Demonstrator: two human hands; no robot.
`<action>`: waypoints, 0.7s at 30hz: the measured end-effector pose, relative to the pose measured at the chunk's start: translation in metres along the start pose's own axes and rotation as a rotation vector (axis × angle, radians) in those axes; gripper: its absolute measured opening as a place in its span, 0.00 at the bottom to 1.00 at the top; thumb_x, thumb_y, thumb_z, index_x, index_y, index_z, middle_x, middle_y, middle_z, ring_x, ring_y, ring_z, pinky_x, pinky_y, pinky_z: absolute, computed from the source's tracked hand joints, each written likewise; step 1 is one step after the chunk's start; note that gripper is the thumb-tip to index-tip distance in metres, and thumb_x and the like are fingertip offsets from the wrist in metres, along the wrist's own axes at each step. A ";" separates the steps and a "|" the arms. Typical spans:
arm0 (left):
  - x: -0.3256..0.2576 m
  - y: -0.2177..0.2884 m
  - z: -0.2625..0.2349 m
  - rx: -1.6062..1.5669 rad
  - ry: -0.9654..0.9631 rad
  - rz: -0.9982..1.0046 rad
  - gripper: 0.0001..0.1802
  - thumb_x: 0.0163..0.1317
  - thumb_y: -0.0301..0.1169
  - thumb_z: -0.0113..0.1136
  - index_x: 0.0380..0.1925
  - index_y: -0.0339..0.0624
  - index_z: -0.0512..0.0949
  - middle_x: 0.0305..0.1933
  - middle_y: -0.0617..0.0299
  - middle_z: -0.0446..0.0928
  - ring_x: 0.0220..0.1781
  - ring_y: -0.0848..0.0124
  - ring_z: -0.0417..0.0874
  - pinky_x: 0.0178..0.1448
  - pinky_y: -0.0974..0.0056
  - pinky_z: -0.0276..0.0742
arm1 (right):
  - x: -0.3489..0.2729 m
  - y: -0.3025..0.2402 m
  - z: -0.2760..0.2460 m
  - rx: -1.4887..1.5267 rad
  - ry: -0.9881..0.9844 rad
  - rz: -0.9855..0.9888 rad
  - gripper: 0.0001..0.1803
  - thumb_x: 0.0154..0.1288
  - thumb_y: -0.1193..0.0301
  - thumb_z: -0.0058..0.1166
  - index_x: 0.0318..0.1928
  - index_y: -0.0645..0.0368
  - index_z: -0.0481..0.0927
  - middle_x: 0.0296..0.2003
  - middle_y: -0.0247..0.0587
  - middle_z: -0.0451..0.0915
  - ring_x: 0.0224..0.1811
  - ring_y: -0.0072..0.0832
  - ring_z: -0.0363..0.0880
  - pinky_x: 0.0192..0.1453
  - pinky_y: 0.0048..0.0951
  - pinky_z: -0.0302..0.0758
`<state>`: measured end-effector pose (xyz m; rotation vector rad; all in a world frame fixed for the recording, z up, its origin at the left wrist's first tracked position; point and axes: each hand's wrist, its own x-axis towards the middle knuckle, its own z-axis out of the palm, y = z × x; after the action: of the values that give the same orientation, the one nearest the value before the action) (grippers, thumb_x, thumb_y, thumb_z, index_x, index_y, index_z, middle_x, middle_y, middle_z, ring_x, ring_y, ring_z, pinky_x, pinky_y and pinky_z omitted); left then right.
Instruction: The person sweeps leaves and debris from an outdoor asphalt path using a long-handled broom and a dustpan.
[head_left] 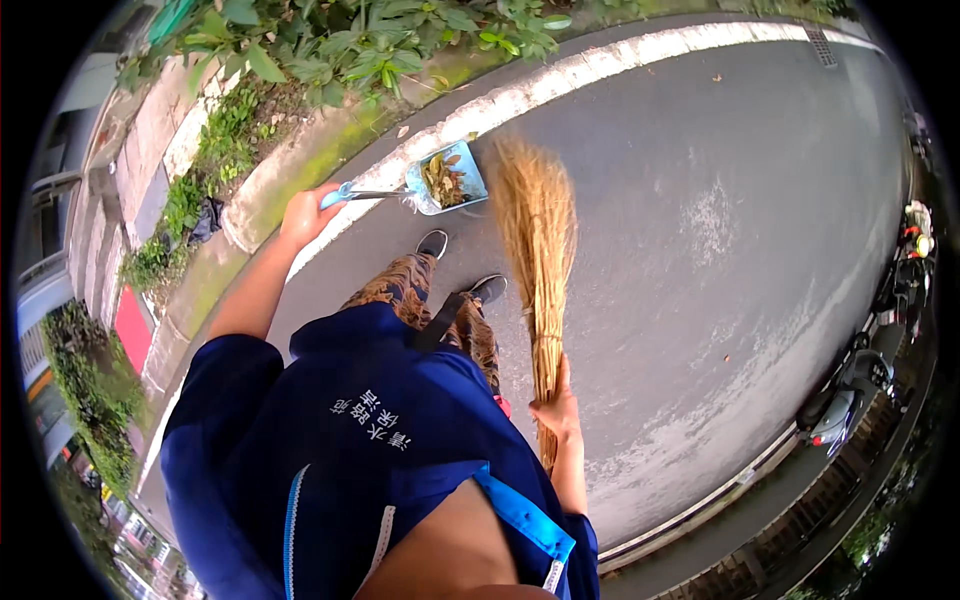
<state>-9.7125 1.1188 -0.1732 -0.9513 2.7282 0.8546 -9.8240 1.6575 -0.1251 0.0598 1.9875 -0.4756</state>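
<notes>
My left hand (308, 214) is closed round the pale blue grip of a long-handled dustpan (480, 180). The light blue pan lies by the white-painted kerb, with brown and yellowish dry leaves (443, 182) inside it. In my right hand (560, 408) is a straw broom (545, 250), its fingers wrapped round the bound stalks near the lower end. The broom's bushy head points away from me, just right of the pan and apart from it; its tips look slightly blurred. Whether the bristles touch the road cannot be made out.
Grey road (680, 300) stretches to the right, with a few fallen leaves. A white kerb (560, 80) curves along the far side, backed by a mossy edge and green plants (380, 45). Scooters (845, 400) stand at the right. My shoes (433, 243) are close to the pan.
</notes>
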 end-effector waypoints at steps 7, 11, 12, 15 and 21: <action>-0.034 -0.044 -0.039 0.035 0.101 -0.185 0.18 0.55 0.41 0.65 0.44 0.48 0.80 0.27 0.51 0.80 0.29 0.56 0.81 0.37 0.57 0.76 | 0.129 -0.071 -0.016 0.085 0.102 0.046 0.61 0.45 0.76 0.61 0.72 0.36 0.34 0.35 0.53 0.81 0.33 0.42 0.83 0.36 0.38 0.80; -0.033 -0.094 -0.035 -0.015 0.115 -0.205 0.17 0.55 0.41 0.64 0.44 0.46 0.80 0.27 0.50 0.79 0.29 0.56 0.81 0.38 0.58 0.76 | 0.171 -0.068 0.019 -0.091 0.011 0.002 0.62 0.44 0.70 0.64 0.71 0.40 0.31 0.40 0.55 0.81 0.42 0.45 0.82 0.47 0.39 0.78; -0.035 -0.105 -0.035 0.002 0.139 -0.227 0.18 0.55 0.41 0.64 0.44 0.46 0.80 0.27 0.50 0.80 0.29 0.56 0.81 0.38 0.58 0.76 | 0.165 -0.069 0.029 -0.154 -0.045 -0.025 0.62 0.44 0.70 0.64 0.71 0.40 0.31 0.43 0.55 0.81 0.46 0.46 0.80 0.50 0.39 0.76; -0.035 -0.117 -0.039 -0.048 0.178 -0.261 0.18 0.56 0.41 0.64 0.44 0.46 0.80 0.30 0.50 0.80 0.32 0.56 0.82 0.40 0.58 0.76 | 0.124 -0.072 0.036 -0.197 -0.077 -0.139 0.59 0.43 0.79 0.60 0.73 0.46 0.36 0.47 0.52 0.78 0.43 0.36 0.80 0.43 0.35 0.79; -0.002 -0.133 -0.057 0.161 0.168 -0.217 0.18 0.57 0.42 0.62 0.44 0.47 0.79 0.32 0.49 0.80 0.35 0.52 0.82 0.40 0.55 0.76 | 0.085 -0.081 0.019 -0.008 -0.074 -0.237 0.60 0.44 0.84 0.58 0.73 0.44 0.36 0.47 0.46 0.77 0.37 0.33 0.79 0.39 0.31 0.79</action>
<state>-9.6268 1.0037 -0.1879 -1.3066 2.7087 0.5317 -9.8666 1.5625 -0.1822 -0.1975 1.9321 -0.6134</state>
